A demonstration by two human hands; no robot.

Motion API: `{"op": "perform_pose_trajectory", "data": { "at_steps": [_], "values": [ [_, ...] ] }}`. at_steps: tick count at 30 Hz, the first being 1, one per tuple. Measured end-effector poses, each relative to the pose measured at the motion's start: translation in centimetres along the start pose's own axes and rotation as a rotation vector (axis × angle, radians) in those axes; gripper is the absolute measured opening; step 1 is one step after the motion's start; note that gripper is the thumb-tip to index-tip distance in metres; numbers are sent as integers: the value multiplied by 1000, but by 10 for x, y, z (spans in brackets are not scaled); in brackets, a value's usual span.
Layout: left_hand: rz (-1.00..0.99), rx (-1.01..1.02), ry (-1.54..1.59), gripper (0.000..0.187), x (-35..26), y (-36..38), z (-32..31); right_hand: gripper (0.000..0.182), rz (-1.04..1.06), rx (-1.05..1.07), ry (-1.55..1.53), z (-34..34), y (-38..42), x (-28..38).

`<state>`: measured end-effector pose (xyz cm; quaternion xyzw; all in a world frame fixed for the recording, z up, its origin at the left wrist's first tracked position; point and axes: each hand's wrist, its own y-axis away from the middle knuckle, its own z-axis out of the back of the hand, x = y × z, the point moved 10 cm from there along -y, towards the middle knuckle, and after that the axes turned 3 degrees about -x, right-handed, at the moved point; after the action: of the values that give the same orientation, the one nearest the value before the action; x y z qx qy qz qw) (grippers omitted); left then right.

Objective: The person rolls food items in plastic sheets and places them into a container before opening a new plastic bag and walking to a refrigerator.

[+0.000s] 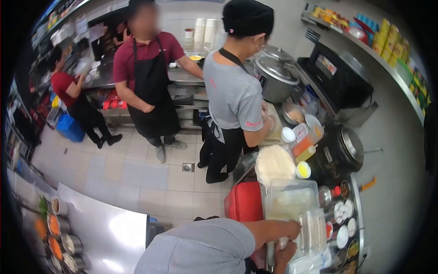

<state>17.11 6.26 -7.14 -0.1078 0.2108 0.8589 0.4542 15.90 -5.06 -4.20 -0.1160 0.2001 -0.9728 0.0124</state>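
the person's left hand (288, 228) is reaching right across the body, fingers closing on the near-left edge of the clear plastic container (292, 201) on the steel counter (358, 214). the right hand (285, 251) is sitting just below it, touching a stack of clear lids (312, 230); whether its fingers are closed cannot be told. the container's long axis is running away from the body, toward the white flatbread stack (274, 163). the left hand is nearer. a red bin (244, 201) is standing just left.
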Motion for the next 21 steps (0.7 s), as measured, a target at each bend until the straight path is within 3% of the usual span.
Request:
{"op": "perform_pose_trajectory", "data": {
  "at_steps": [3,7,10,13,19,21],
  "values": [
    [34,-20,12,42,6,14,8,57,21,74,7,5,-16,12],
    [5,-10,43,60,3,12,3,50,118,91,-155,-21,-27,14],
    [12,-31,134,66,5,13,7,49,100,83,-122,-19,-30,20],
    [3,-50,159,66,5,17,7,53,-21,221,-144,-25,-29,16],
    [2,-170,177,62,8,11,6,61,12,240,-68,-24,-23,23],
    [14,-173,174,60,7,13,8,61,82,75,-211,-27,-20,16]
  ]
}}
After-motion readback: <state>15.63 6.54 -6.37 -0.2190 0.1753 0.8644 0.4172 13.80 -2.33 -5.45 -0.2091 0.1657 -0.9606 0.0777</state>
